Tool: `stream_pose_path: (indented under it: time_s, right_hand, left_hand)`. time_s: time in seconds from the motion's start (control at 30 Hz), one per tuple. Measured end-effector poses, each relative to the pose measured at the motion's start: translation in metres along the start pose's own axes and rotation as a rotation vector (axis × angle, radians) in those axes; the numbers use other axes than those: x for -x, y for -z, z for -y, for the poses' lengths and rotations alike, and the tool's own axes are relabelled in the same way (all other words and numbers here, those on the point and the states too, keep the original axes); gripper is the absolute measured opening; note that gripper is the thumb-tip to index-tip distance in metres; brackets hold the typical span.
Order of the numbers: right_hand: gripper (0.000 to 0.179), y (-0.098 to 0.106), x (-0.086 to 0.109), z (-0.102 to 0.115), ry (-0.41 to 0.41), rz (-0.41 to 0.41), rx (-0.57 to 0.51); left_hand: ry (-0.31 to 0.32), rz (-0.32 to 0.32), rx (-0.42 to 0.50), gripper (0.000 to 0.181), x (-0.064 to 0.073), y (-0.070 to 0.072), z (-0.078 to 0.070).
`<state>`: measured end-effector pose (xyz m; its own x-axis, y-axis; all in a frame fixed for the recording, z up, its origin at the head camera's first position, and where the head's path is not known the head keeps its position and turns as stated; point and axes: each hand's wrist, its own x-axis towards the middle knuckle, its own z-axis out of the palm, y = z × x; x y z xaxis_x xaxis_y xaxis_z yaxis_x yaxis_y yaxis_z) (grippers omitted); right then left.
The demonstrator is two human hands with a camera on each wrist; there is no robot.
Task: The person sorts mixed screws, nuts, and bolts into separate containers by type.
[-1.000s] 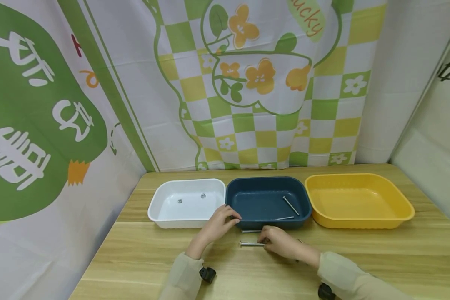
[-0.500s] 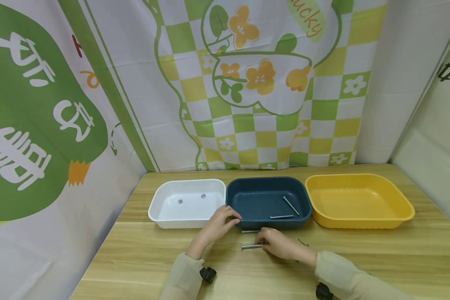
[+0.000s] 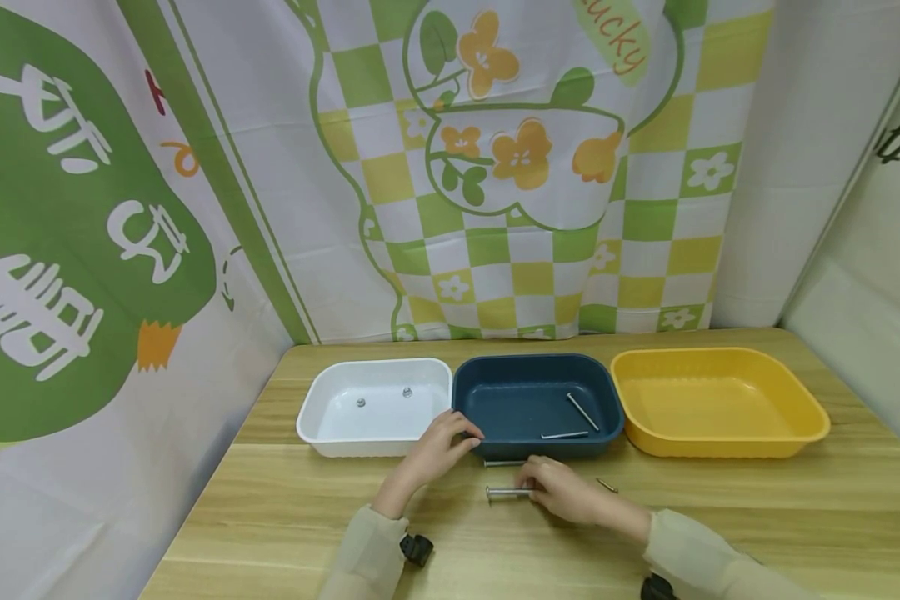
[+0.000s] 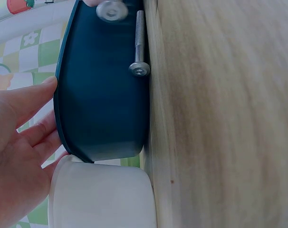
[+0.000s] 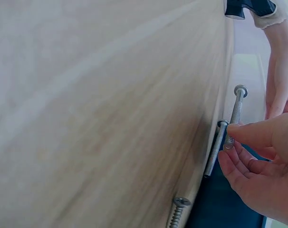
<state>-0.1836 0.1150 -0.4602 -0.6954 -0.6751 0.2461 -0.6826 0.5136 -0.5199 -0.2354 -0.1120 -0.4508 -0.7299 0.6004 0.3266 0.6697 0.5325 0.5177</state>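
Right grip (image 3: 558, 487) is pinched on one bolt (image 3: 504, 492) by its threaded tail — thumb one side, fingers the other, clear in the right wrist view. Bolt is held just off the desk (image 3: 495, 558), in front of the blue tray (image 3: 570, 448), roughly level, head toward the left grip (image 3: 437, 446). Left grip holds no bolt: thumb and fingers slack and apart, touching the blue tray's rim at its left end.

Handling, my read: solid metal, so stiff, dense for its size, nothing fragile. Plain shank near the head probably slides and rolls in the fingers; thread should bite better. Head end likely weighs more, so a tail pinch may droop — mid-shank should balance better. Loose bolt (image 3: 501, 463) lies on the desk near the tray's front wall; pinch across the shank from above.

Count, visible only:
Bolts 4: one pinched, one loose on the desk, two in the blue tray, i.e. slanted bolt (image 3: 582, 412) and front bolt (image 3: 565, 435).
Screw (image 3: 607, 485) 1: short, cross head, on the desk beyond the right grip.
Nuts (image 3: 407, 392) 2, in the white tray (image 3: 345, 448); too small to be sure they're nuts.
Trays 3, in a row: white, blue, yellow tray (image 3: 720, 446).
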Motion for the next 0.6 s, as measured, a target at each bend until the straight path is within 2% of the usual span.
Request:
stream_pose_path:
  time_s: [0.2, 0.6]
  right_hand:
    - [0.019, 0.005, 0.004, 0.002, -0.001, -0.056, -0.007]
    - [0.022, 0.020, 0.011, 0.005, -0.023, -0.095, 0.016]
  left_hand:
    - [0.005, 0.003, 0.000, 0.016, 0.000, 0.000, 0.000]
    - [0.000, 0.007, 0.000, 0.016, 0.000, -0.001, 0.001]
